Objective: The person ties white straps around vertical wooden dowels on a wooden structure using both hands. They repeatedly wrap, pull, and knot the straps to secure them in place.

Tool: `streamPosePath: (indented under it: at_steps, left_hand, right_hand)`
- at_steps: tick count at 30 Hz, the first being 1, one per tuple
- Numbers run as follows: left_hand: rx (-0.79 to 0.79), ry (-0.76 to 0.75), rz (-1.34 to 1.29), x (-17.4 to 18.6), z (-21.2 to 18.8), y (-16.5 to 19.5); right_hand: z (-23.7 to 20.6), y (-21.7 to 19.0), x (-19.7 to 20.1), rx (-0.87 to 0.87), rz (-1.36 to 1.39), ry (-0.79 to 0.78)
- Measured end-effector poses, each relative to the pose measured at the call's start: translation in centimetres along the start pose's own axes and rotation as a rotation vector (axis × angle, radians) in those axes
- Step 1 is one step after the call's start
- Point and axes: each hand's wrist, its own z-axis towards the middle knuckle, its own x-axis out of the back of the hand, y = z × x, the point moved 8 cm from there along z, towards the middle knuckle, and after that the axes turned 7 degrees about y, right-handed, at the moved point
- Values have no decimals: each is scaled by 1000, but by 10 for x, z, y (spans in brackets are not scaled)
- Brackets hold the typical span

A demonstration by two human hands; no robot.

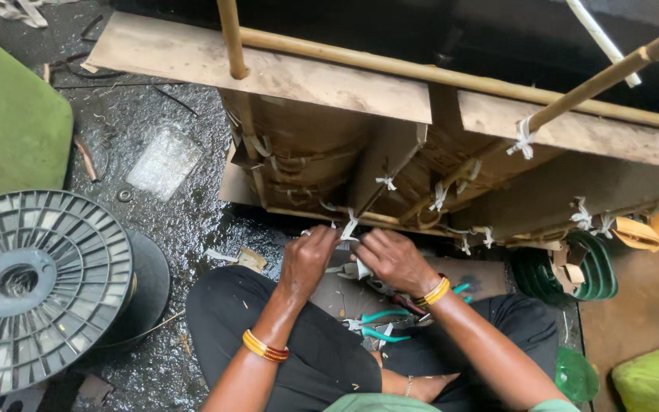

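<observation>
both hands meet at the lower edge of a cardboard and bamboo frame (390,152). the left hand (308,255) and right hand (392,258) pinch a white strip (350,226) tied there. teal pliers (379,324) lie on the lap; a grey spool (36,286) sits well left.

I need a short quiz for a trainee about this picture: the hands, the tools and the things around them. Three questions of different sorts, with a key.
1. True or false: both hands meet at a white strip on the lower edge of the cardboard frame.
2. Which tool lies on the lap? A) hammer B) pliers with teal handles C) saw
3. Fill in: the big grey plastic ____ stands at the person's left.

Key
1. True: the left hand and the right hand pinch a white strip at the cardboard frame tied to bamboo sticks.
2. B: the pliers lie below the hands.
3. Spool, on the wet floor.
</observation>
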Motion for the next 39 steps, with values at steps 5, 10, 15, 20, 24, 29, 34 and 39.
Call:
streamPosePath:
  at_steps: [5,10,15,20,24,29,34,39]
  left_hand:
    - [202,100,16,20,10,-11]
    - [180,135,-107,22,9,-2]
    - [493,-2,-1055,-33,-1,-18]
    - [607,-56,-1056,-53,-13,-28]
    - [501,19,-666,-35,-17,-18]
    - [473,65,-702,-24,-5,-14]
    - [338,100,-622,-12,0,2]
    - [350,316,-270,-2,-1,29]
  right_hand:
    - [-8,24,14,-234,-237,-20]
    - [-4,-7,29,31,-162,217]
    - [-8,-30,-35,317,138,-231]
    - [-4,11,-71,105,183,-270]
    - [-13,32,-93,-97,219,-480]
    - [-11,20,-84,-120,232,-405]
    - [-57,-55,-40,228,5,-150]
    - [-132,-84,-36,-184,68,-244]
